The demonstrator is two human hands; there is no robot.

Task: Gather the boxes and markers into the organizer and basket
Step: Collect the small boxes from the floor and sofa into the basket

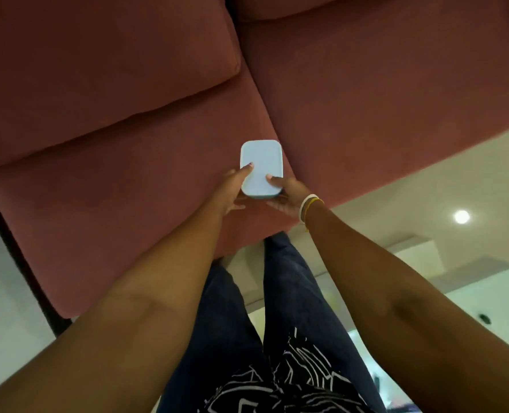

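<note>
Both hands hold one pale blue box point(261, 169) above the sofa point(128, 150), near the seam between two seat cushions. The left hand point(232, 190) grips its left edge, thumb lying on the lid; the right hand point(286, 196) (bracelets at the wrist) clasps the near right corner, thumb also on top. The box (lid on, contents hidden) lies flat, its long axis running away from the person.

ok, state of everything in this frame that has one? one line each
pale blue rounded-rectangular lidded box: lid on, held over the sofa seat
left hand: gripping the box, thumb on lid
right hand: gripping the box, thumb on lid
dusty-pink fabric sofa: nothing resting on the visible cushions
</note>
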